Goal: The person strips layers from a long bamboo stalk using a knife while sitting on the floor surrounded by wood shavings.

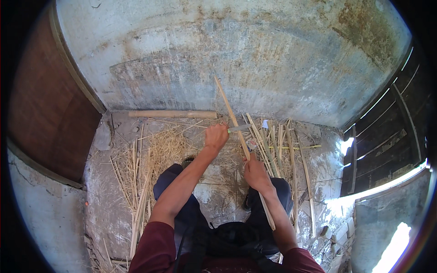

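Across the dusty floor (102, 200), straw-coloured shavings (170, 143) spread toward the far left corner, and what a worn room this is: stained grey-blue wall (218, 41) behind the far edge, brown panel (50, 91) to the left, dark wooden slats (387, 132) to the right with daylight streaking through! Broken rubble (339, 234) sits at the near right corner. At the person's lap, what looks like a black strapped bag (232, 236), contents hidden from view. Now the count: one thick pole (173, 114) along the far edge, one white scrap (265, 123) near it right of centre, loose strips (277, 148) by the right leg too tangled to number, more along the left side. Two hands, and both are busy! The left hand (216, 137) has its fingers curled tight round one knife (241, 128), blade crossing one long wooden strip (229, 107). That strip slants up above the middle of the floor, the right hand (257, 175) closed firmly around it, lower down.
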A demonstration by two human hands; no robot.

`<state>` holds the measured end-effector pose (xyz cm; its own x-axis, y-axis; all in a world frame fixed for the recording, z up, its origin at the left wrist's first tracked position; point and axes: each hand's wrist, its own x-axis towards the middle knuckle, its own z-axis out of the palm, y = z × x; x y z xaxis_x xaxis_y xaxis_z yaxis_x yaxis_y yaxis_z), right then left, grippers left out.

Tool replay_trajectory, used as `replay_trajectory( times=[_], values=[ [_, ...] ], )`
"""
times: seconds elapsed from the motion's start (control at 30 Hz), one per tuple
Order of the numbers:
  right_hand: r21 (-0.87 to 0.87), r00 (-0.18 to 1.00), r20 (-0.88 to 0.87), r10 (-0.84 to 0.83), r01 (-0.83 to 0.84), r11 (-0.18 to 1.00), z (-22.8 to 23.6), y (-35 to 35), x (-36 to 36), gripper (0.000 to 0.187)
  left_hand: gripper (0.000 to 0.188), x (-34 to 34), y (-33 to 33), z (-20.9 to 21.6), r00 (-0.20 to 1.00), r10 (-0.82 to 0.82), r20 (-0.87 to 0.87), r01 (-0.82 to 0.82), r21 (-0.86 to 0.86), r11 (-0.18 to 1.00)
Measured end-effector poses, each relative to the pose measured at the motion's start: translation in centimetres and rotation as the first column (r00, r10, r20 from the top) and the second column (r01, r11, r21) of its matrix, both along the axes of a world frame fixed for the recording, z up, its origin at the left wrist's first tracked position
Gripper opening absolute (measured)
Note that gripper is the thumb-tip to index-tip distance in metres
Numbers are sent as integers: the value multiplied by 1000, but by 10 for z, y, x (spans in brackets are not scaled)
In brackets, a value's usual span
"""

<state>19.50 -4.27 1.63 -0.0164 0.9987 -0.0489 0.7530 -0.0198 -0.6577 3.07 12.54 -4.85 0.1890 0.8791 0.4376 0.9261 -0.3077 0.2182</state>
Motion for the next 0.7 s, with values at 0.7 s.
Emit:
replay_trajectory(
  times=[0.7],
  values=[
    [44, 999, 28, -28, 27, 999, -5, -7, -11, 22, 50, -14, 28, -9, 997, 67, 24, -66, -15, 998]
  ],
)
